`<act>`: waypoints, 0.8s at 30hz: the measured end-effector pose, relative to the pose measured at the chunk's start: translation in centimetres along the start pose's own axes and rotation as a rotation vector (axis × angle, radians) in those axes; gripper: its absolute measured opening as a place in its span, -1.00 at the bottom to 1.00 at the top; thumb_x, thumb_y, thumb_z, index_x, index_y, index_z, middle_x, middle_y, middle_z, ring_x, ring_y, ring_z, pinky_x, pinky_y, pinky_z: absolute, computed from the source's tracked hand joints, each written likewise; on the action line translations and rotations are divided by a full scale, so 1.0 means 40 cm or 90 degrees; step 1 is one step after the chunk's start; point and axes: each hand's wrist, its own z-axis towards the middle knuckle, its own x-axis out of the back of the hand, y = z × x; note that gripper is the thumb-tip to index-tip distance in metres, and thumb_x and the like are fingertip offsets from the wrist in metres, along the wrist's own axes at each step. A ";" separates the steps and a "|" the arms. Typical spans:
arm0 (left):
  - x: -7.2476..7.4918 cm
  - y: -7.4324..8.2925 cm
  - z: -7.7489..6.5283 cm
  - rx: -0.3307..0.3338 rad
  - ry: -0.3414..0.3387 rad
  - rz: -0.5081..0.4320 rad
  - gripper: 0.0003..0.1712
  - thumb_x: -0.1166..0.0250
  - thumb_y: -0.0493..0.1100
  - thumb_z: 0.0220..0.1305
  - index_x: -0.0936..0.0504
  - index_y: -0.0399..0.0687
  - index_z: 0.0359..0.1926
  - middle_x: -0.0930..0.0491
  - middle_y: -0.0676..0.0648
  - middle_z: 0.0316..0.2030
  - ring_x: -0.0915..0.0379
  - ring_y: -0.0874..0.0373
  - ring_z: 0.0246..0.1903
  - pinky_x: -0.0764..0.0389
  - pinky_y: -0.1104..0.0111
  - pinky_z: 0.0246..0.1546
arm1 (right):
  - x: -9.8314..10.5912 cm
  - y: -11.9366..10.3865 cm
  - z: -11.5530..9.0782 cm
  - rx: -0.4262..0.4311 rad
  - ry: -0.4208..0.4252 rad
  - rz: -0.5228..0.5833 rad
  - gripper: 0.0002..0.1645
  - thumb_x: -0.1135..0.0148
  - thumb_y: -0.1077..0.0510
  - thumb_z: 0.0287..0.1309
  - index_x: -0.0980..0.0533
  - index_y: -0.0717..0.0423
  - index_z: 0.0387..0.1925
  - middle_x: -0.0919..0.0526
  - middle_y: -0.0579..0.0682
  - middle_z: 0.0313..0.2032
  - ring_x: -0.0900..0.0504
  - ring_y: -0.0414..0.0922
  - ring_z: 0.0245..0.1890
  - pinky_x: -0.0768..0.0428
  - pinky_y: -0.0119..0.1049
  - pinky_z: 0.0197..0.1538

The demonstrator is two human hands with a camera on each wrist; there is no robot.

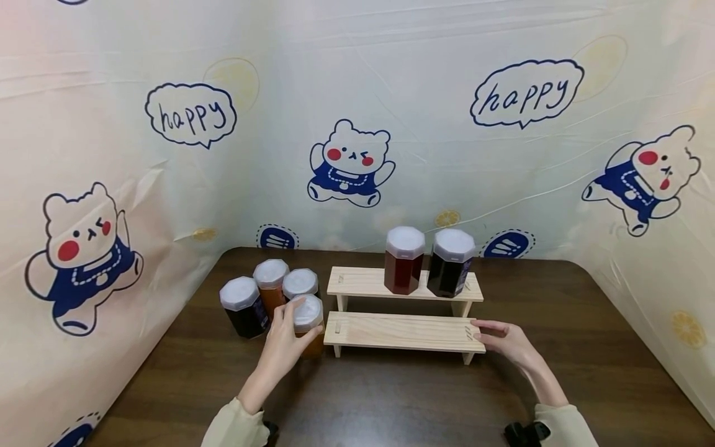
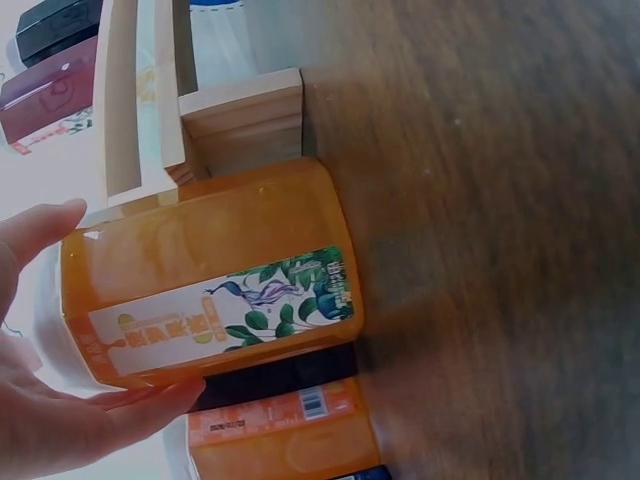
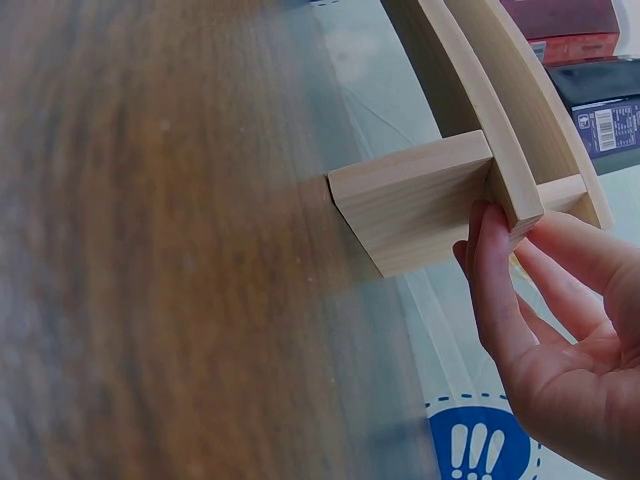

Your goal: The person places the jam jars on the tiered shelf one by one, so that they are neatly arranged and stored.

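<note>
My left hand grips an orange jar near its white lid, thumb and fingers on opposite sides. The jar stands upright beside the left end of a two-tier wooden rack. Its label with green leaves faces the left wrist camera. At the rack's other end, my right hand pinches the edge of the lower shelf, thumb on top and fingers underneath. In the right wrist view the fingertips lie under the board, close to the rack's leg.
On the upper shelf stand a dark red jar and a near-black jar. Behind and left of the held jar are a dark jar, an orange jar and another white-lidded jar. A printed curtain hangs behind the table.
</note>
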 end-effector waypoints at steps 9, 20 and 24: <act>-0.006 -0.006 0.003 -0.026 0.073 0.004 -0.30 -0.45 -0.05 -0.20 -0.41 -0.13 0.02 -0.36 -0.30 -0.15 -0.43 -0.22 -0.24 -0.45 -0.01 -0.28 | 0.001 0.000 0.000 0.008 0.002 0.000 -0.46 -0.24 0.15 0.01 -0.41 0.37 0.01 -0.47 0.29 -0.03 -0.58 -0.28 -0.32 -0.55 -0.35 -0.27; -0.004 -0.011 0.008 -0.050 0.104 0.007 -0.32 -0.48 -0.03 -0.30 -0.49 -0.13 -0.06 -0.42 -0.25 -0.24 -0.43 -0.16 -0.31 -0.47 0.02 -0.37 | 0.000 0.001 0.002 -0.013 0.009 0.015 -0.42 -0.23 0.18 0.02 -0.35 0.40 0.06 -0.41 0.33 0.02 -0.56 -0.31 -0.32 -0.54 -0.38 -0.26; -0.006 -0.014 0.009 -0.057 0.123 0.009 -0.32 -0.50 -0.04 -0.34 -0.51 -0.13 -0.09 -0.44 -0.24 -0.27 -0.44 -0.15 -0.33 -0.47 0.02 -0.40 | 0.000 0.003 0.004 -0.013 0.009 0.017 -0.42 -0.23 0.18 0.01 -0.35 0.40 0.06 -0.43 0.32 0.01 -0.56 -0.30 -0.33 -0.54 -0.38 -0.27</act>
